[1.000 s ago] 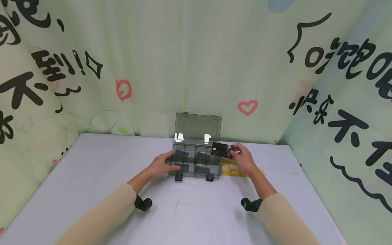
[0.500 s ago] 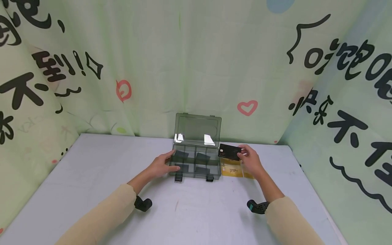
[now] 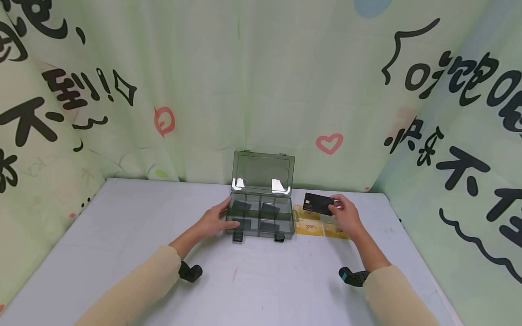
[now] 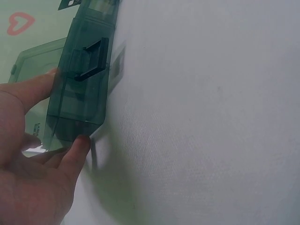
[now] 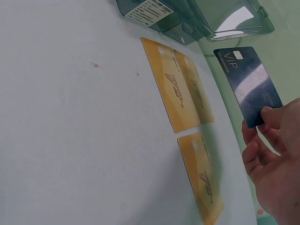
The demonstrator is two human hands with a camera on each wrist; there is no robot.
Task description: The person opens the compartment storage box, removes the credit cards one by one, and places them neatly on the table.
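A translucent grey-green plastic organizer box [image 3: 264, 233] stands on the white table, its lid [image 3: 264, 170] raised at the back. Dark rectangular shapes show in its compartments. My left hand [image 3: 213, 220] grips the box's left end, the thumb over the top edge and the fingers along the side wall in the left wrist view. To the right of the box, my right hand [image 3: 346, 213] pinches a black VIP card [image 5: 248, 86] by one end, between thumb and fingers. Below the held card, yellow cards [image 5: 171, 89] lie flat on the table, two side by side and one apart.
The white table [image 3: 261, 280] runs back to a pale green printed curtain [image 3: 204, 90], close behind the raised lid. Two black latches [image 3: 279, 237] hang from the box's front edge. Black wrist devices [image 3: 354, 277] sit by both sleeves.
My right hand has carried the black card to the right and slightly down, away from the box, uncovering more of the yellow cards. The left hand and box have stayed put.
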